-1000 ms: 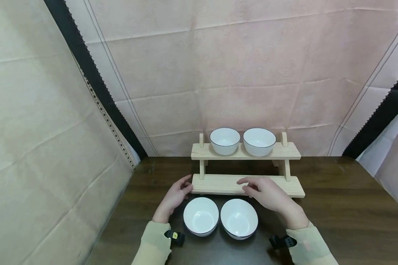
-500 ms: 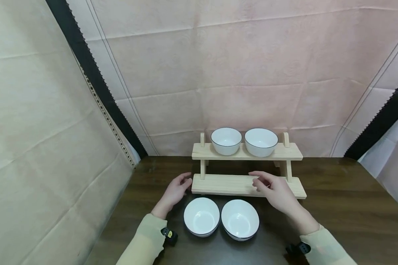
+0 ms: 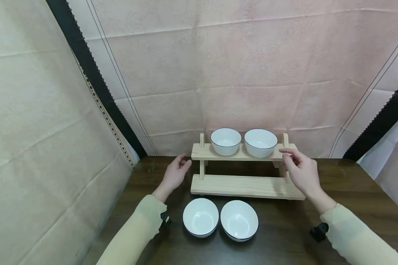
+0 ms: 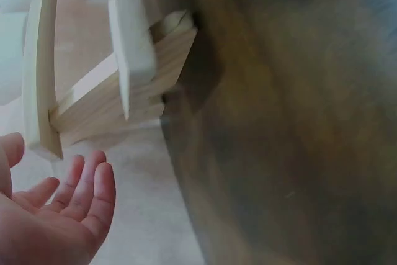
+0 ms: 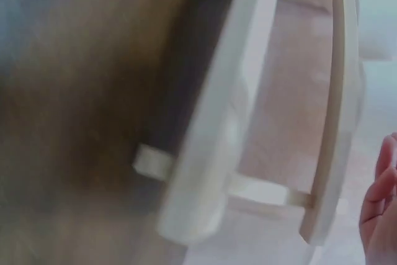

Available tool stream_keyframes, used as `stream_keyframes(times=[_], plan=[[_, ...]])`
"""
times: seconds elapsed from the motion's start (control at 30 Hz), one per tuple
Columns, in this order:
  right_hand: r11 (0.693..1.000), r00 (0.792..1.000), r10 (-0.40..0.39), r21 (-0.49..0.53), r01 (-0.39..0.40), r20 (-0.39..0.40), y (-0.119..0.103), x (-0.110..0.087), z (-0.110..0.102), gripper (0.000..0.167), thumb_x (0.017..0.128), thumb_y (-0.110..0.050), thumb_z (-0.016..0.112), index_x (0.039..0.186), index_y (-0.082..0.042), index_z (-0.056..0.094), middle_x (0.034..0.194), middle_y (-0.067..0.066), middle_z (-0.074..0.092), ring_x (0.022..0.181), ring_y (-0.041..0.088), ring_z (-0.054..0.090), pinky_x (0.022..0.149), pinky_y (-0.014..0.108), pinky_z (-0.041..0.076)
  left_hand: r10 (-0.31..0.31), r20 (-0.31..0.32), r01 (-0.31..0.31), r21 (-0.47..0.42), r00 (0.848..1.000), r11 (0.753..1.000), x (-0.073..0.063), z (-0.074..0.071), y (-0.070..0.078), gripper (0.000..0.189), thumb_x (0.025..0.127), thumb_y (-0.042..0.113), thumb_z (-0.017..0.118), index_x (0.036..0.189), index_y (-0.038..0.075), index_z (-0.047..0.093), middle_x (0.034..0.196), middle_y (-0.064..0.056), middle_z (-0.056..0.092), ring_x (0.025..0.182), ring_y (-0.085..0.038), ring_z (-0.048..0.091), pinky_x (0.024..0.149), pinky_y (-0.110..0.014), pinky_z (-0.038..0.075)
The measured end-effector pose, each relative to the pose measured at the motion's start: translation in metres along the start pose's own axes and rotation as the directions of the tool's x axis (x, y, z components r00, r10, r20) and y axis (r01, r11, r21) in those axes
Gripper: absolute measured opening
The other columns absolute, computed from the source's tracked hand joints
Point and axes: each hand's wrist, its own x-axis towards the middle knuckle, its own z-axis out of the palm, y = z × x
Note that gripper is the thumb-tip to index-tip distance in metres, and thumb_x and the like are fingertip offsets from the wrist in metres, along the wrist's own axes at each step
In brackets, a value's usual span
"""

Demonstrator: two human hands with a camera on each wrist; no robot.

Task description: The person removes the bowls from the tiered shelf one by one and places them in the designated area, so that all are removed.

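Note:
A two-tier wooden rack stands on the table in the head view. Two white bowls with dark rims, a left one and a right one, sit side by side on its upper board. In front of the rack are two more such bowls, a left one and a right one. Just off the upper board's left end, my left hand holds nothing, fingers loosely bent. My right hand is at the board's right end, also holding nothing; the right wrist view shows its fingers apart from the wood.
The dark brown table extends to both sides of the rack. Pale cloth hangs right behind the table's back edge, and another cloth panel closes off the left side. Black strips run down the corners.
My left hand has risen from beside the lower board to the upper board's left end. My right hand has moved right and up from over the lower board. The bowls stay put.

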Motion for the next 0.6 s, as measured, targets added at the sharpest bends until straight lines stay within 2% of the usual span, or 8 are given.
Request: stream_keyframes(times=[0.07, 0.17, 0.23, 0.4, 0.53, 0.6], plan=[[0.999, 1.000, 0.010, -0.034, -0.009, 0.028, -0.003, 0.010, -0.006, 0.033, 0.095, -0.044, 0.044, 0.116, -0.027, 0.064, 0.079, -0.002, 0.068, 0.058, 0.005, 0.062, 0.048, 0.023, 0.045, 0.012, -0.008, -0.012, 0.018, 1.000, 1.000, 0.007, -0.003, 0.006, 0.056, 0.094, 0.044, 0.049, 0.141, 0.017, 0.040, 0.109, -0.004, 0.060, 0.096, -0.021, 0.060, 0.078, -0.036, 0.051], [0.996, 0.995, 0.035, -0.090, -0.027, 0.096, -0.009, 0.023, -0.013, 0.042, 0.095, -0.050, 0.040, 0.127, -0.027, 0.056, 0.088, 0.000, 0.070, 0.065, 0.010, 0.066, 0.057, 0.026, 0.047, 0.027, 0.004, -0.027, 0.051, 1.000, 0.998, 0.016, -0.006, 0.013, 0.058, 0.094, 0.046, 0.049, 0.142, 0.015, 0.038, 0.113, -0.007, 0.058, 0.101, -0.022, 0.057, 0.085, -0.040, 0.049], [0.990, 0.987, 0.065, -0.136, -0.045, 0.150, -0.013, 0.033, -0.015, 0.050, 0.094, -0.055, 0.036, 0.134, -0.028, 0.049, 0.094, 0.003, 0.070, 0.069, 0.014, 0.067, 0.062, 0.028, 0.047, 0.025, 0.022, -0.027, 0.082, 0.999, 0.996, 0.022, -0.008, 0.016, 0.060, 0.094, 0.045, 0.048, 0.144, 0.014, 0.034, 0.111, -0.007, 0.058, 0.100, -0.022, 0.056, 0.085, -0.040, 0.049], [0.983, 0.943, 0.125, -0.168, -0.075, 0.310, -0.021, 0.052, -0.016, 0.064, 0.091, -0.062, 0.035, 0.143, -0.025, 0.036, 0.103, 0.009, 0.068, 0.074, 0.018, 0.068, 0.063, 0.031, 0.048, 0.024, 0.066, -0.032, 0.129, 0.998, 0.991, 0.034, -0.008, 0.026, 0.061, 0.096, 0.037, 0.048, 0.148, 0.015, 0.024, 0.102, -0.006, 0.058, 0.089, -0.020, 0.059, 0.077, -0.035, 0.048], [0.987, 0.902, 0.137, -0.129, -0.092, 0.410, -0.027, 0.061, -0.013, 0.065, 0.092, -0.058, 0.041, 0.145, -0.023, 0.032, 0.103, 0.012, 0.067, 0.078, 0.020, 0.068, 0.067, 0.032, 0.052, 0.012, 0.097, -0.022, 0.111, 0.995, 0.994, 0.038, -0.006, 0.035, 0.061, 0.096, 0.030, 0.051, 0.148, 0.014, 0.024, 0.098, -0.008, 0.057, 0.084, -0.023, 0.063, 0.072, -0.034, 0.050], [0.988, 0.888, 0.139, -0.122, -0.095, 0.437, -0.030, 0.064, -0.011, 0.065, 0.092, -0.056, 0.043, 0.146, -0.023, 0.030, 0.103, 0.012, 0.066, 0.080, 0.021, 0.067, 0.068, 0.031, 0.053, -0.005, 0.111, -0.005, 0.095, 0.994, 0.995, 0.040, -0.006, 0.039, 0.062, 0.095, 0.029, 0.053, 0.148, 0.014, 0.024, 0.098, -0.009, 0.056, 0.086, -0.027, 0.064, 0.071, -0.033, 0.050]])
